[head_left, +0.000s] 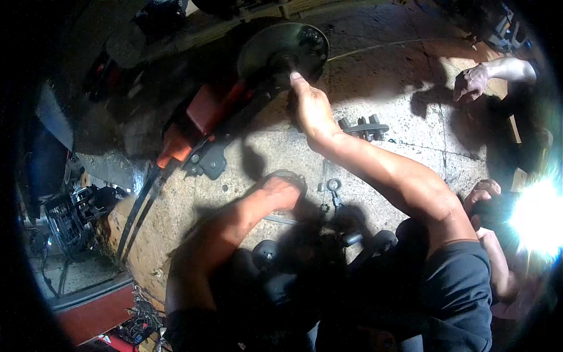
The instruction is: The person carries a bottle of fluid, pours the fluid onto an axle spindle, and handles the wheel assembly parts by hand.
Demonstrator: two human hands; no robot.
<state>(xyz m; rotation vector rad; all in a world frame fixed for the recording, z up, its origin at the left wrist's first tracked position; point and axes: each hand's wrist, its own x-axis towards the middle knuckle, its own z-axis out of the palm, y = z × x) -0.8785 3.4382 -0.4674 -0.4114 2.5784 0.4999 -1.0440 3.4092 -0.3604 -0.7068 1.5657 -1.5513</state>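
My right hand (314,108) reaches up to the dark round disc (284,51), its thumb near the disc's hub and its other fingers mostly hidden beneath. An orange-red part (205,110) with a cable runs from the disc down to the left. Lower down, my left hand (282,192) is curled close to the floor, above a thin metal rod (280,220); its fingertips and anything in them are hidden. Between my arms lies a small metal part with a ring (334,185).
Dark metal parts lie on the stained floor (410,132), including a bracket (212,162) and a finned piece (365,127). Another person's hand (471,82) shows at upper right; more hands (485,193) are beside a glaring lamp (536,220). Wires and a crate-like object are at lower left.
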